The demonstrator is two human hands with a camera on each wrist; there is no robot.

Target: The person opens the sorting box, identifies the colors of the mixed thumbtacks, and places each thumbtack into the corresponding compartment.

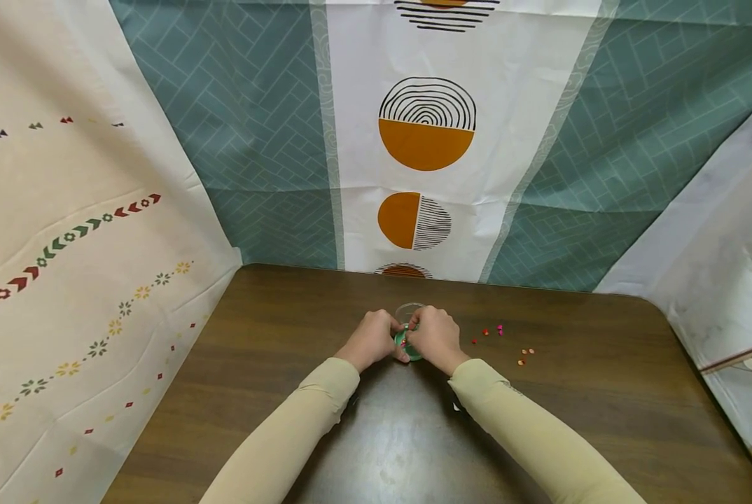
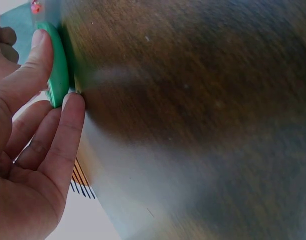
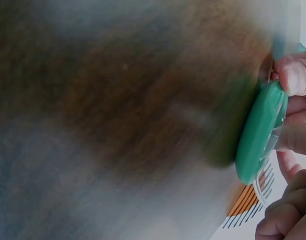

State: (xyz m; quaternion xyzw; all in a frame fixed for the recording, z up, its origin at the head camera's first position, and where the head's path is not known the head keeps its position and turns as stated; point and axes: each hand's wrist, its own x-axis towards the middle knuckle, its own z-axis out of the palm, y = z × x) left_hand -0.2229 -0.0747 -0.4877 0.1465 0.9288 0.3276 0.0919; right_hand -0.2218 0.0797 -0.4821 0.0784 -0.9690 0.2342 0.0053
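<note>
A small round green case (image 1: 414,355) with a clear round lid (image 1: 409,308) stands near the middle of the table, the lid at its far side. Red and pink beads (image 2: 36,7) show in it. My left hand (image 1: 374,339) grips the case's left edge, with the thumb along the top and fingers spread below in the left wrist view. My right hand (image 1: 435,337) is over the right side of the case, its fingers curled in at the lid's near edge. Those knuckles (image 3: 292,212) hide what its fingertips hold, and I cannot tell if they pinch anything.
Pink and red beads (image 1: 500,330) lie on the brown table (image 1: 288,329) right of my hands. Several orange beads (image 1: 527,351) are grouped a little nearer. A patterned curtain (image 1: 426,210) hangs along the back edge, and a white cloth (image 1: 67,315) covers the left side.
</note>
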